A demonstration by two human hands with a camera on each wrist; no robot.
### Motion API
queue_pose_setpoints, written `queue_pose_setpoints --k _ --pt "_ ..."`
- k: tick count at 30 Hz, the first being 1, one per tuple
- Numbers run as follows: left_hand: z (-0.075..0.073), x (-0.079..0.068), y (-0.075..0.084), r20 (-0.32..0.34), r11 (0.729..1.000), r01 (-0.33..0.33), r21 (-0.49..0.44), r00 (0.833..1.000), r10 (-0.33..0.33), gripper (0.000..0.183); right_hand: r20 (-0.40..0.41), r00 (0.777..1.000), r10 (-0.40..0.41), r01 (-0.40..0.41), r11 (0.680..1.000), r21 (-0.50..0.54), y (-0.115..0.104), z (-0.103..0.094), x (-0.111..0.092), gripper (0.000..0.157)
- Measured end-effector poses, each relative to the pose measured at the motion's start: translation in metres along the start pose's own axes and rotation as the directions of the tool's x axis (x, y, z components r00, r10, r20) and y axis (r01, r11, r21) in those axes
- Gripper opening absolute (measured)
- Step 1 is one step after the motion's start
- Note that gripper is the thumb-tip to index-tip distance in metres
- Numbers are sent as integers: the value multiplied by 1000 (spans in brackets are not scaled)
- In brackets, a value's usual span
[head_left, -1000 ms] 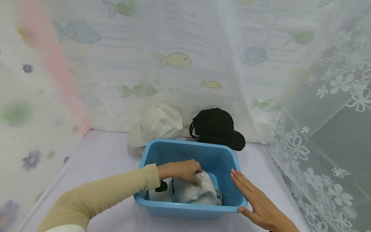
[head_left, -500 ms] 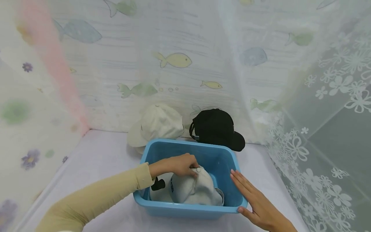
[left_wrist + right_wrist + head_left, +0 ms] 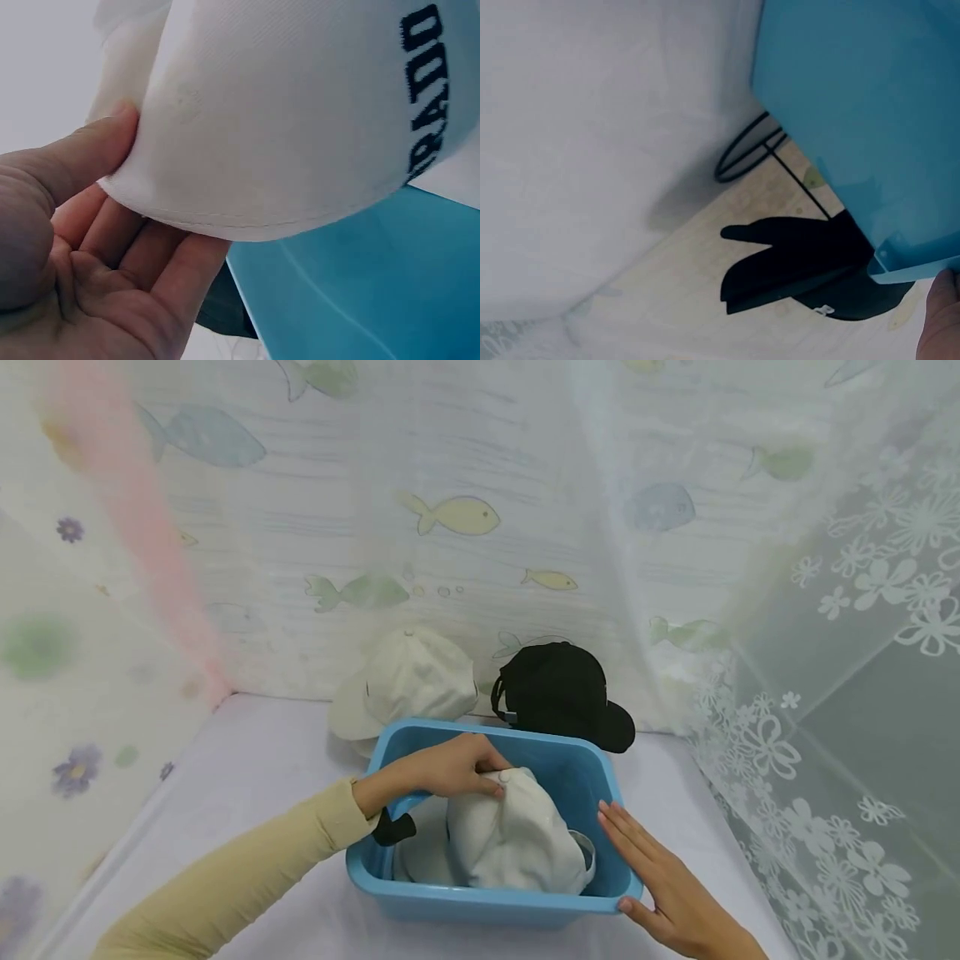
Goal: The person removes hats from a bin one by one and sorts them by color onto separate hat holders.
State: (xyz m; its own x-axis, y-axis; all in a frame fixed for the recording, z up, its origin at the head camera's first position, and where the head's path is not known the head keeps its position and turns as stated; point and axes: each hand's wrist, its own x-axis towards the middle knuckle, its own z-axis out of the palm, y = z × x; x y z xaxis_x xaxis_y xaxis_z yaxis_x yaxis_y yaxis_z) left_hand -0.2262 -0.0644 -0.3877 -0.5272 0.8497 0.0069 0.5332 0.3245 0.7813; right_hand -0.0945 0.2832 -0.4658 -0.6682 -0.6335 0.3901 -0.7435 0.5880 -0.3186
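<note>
A white baseball cap [image 3: 517, 835] is partly lifted inside the blue plastic tub [image 3: 480, 906], tilted, with its brim toward the left. My left hand [image 3: 459, 766] pinches the cap's crown near the top button, thumb on one side and fingers on the other. Up close in the left wrist view, the white cap [image 3: 247, 127] shows dark lettering, and my left hand [image 3: 112, 247] holds its fabric. Against the tub's right rim rests my right hand [image 3: 671, 881], its fingers straight. Only a bit of the right hand [image 3: 941, 319] shows in the right wrist view.
Behind the tub sit an off-white cap [image 3: 416, 681] and a black cap [image 3: 555, 689]. The black one rests on a thin wire stand [image 3: 742, 154]. A white cloth [image 3: 277, 752] covers the table, with printed fish and flower curtains around it.
My left hand has risen and shifted slightly left, drawing the white cap's crown upward in the tub. My right hand stays against the rim.
</note>
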Motion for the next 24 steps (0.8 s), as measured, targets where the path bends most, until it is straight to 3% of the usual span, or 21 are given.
queue_pose_setpoints --k 11,24 --pt "-5 -11 -3 -188 990 -44 -134 982 18 29 0 999 36 -36 999 13 0 1 -2 74" --pt "-18 -18 9 -225 992 -106 -73 970 87 33 -20 999 45 -45 999 11 -1 2 -3 75"
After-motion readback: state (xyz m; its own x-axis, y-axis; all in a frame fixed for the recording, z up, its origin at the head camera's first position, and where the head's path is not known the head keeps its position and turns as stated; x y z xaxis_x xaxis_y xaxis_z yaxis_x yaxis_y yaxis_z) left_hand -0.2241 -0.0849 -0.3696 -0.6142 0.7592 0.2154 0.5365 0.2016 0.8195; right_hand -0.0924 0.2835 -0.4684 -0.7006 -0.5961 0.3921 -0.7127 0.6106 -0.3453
